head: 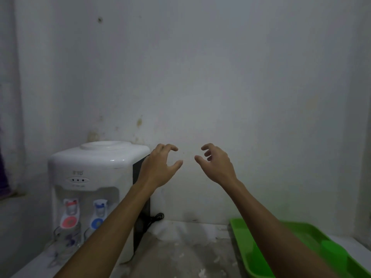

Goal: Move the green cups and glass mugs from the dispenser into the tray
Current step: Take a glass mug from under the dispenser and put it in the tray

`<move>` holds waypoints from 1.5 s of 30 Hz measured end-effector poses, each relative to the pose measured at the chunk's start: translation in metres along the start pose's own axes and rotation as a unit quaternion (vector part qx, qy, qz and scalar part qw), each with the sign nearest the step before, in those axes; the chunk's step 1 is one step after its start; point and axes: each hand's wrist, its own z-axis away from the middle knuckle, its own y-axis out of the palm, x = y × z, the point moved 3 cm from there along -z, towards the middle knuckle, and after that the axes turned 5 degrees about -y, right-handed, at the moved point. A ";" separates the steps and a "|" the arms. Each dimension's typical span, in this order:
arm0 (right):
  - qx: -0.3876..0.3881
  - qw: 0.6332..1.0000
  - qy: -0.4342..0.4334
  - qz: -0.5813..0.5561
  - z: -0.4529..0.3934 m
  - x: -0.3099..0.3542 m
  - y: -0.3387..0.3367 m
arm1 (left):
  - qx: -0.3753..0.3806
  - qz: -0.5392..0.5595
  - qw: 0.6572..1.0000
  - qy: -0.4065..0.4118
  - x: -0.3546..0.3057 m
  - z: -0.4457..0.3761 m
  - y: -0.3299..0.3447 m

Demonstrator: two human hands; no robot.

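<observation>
Glass mugs under the dispenser taps could be knocked over if grabbed hastily, since both the left hand and right hand are held empty, fingers curled, well above them.

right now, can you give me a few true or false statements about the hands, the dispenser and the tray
1. Both hands are empty. True: the left hand and right hand are raised with fingers curled, holding nothing.
2. The green tray lies to the left of the dispenser. False: it lies to the right of the white dispenser.
3. A glass mug stands under the red tap. True.
4. The tray holds nothing. False: a green cup sits in it.
5. The right hand rests on top of the dispenser. False: it hangs in the air before the wall.
</observation>
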 end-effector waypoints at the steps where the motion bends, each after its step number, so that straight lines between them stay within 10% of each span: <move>1: 0.001 1.000 -0.002 -0.011 0.002 0.004 0.008 | -0.004 -0.003 1.000 -0.004 0.007 0.005 -0.004; 18: 0.091 0.987 -0.059 -0.115 0.044 0.087 0.153 | -0.025 -0.131 0.991 -0.031 0.148 0.104 -0.061; 26: 0.103 0.982 -0.073 -0.142 0.061 0.103 0.188 | 0.007 -0.115 0.962 -0.246 0.206 0.159 -0.049; 45: 0.115 0.980 -0.056 -0.152 0.071 0.103 0.185 | 0.077 0.033 0.950 -0.301 0.198 0.167 -0.052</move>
